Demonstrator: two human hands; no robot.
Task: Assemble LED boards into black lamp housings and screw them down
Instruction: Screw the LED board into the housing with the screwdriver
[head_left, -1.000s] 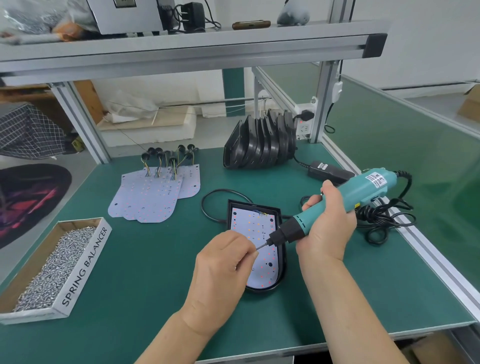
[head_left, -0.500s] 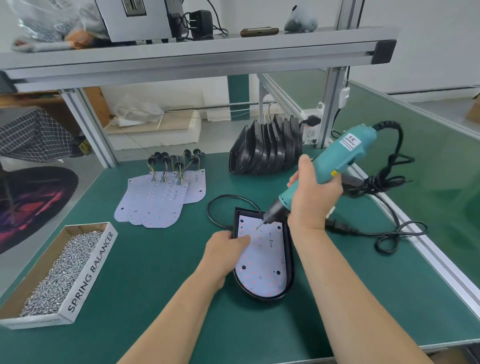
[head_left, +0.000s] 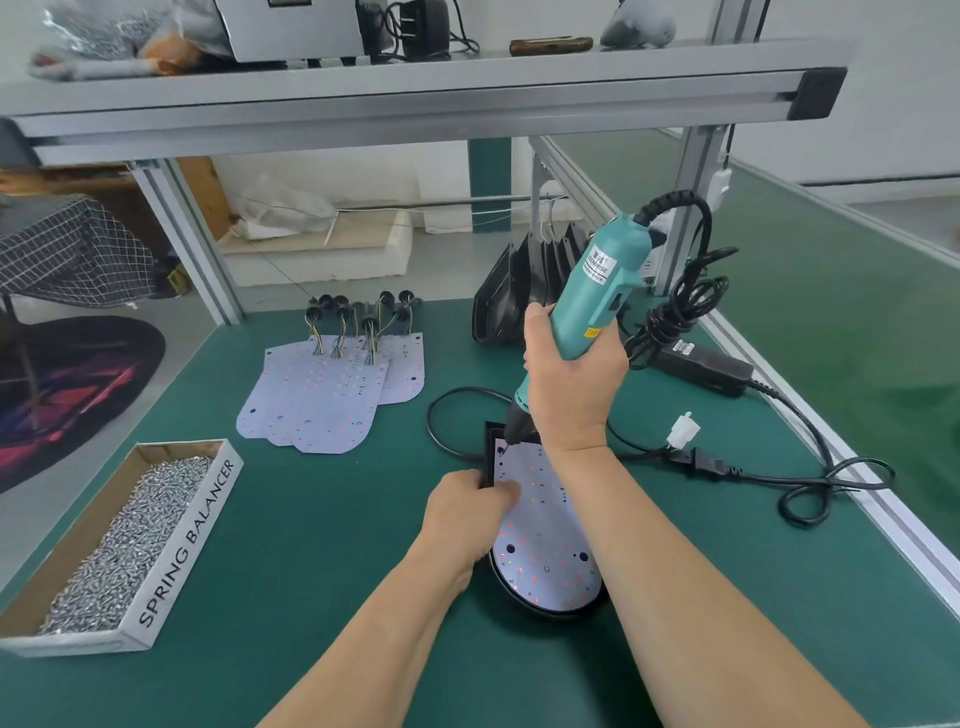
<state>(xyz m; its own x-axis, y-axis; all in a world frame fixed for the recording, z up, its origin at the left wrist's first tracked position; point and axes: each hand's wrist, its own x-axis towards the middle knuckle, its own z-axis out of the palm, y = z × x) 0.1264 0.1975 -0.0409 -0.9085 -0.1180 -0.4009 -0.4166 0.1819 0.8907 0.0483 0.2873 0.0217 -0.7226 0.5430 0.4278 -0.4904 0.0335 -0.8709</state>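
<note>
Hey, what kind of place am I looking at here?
Most likely a small lamp-assembly workbench: a box of screws, spare LED boards laid out, and an electric screwdriver pointed down at a black lamp housing.

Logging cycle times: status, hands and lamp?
Right hand grips teal electric screwdriver, bit at far-left corner of white LED board. Left hand holds black lamp housing rim. Nothing blocking.

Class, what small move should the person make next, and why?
Probably press down and run the screwdriver: its bit tip stands at the far-left corner of the LED board, and the left hand grips the housing edge.
</note>
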